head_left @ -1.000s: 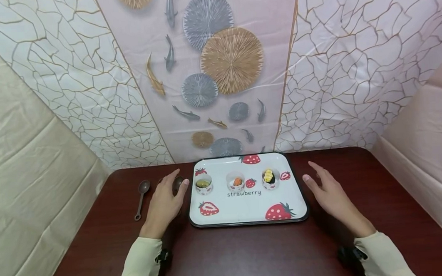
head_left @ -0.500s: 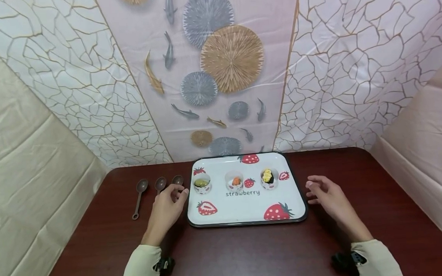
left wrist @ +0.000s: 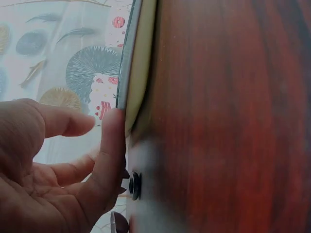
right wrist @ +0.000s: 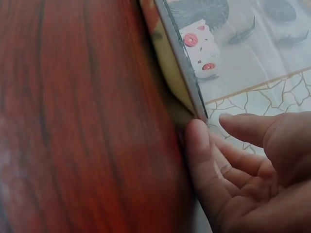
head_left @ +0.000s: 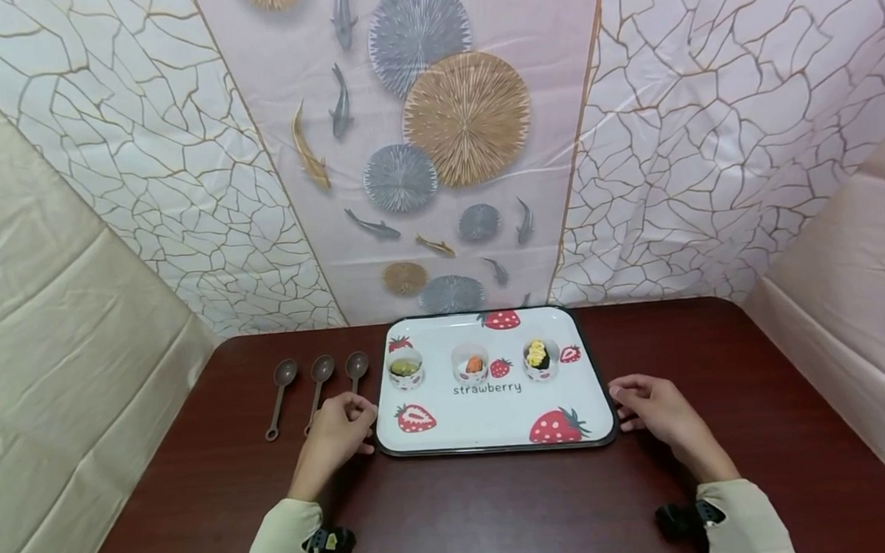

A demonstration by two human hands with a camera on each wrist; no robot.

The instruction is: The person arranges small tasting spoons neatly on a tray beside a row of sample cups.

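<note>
tray (head_left: 495, 416) set flat on table (head_left: 500, 507), three filled cups (head_left: 471, 363) aboard. left hand (head_left: 336, 437), right hand (head_left: 655, 407) laid against opposite rims, fingers curled, not yet clamped. step judged: taking hold. level, even lift called for next.

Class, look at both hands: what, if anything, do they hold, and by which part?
The left hand and right hand touch the strawberry tray at its left and right rims; a closed grasp cannot be told.

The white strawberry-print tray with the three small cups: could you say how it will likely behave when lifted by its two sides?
The white strawberry-print tray looks thin and flat, so probably stiff and light. Its three small cups stand loose in a row, so tilting would likely slide or tip them. The left hand and right hand touch only the narrow rim, a possibly slippery hold.
</note>
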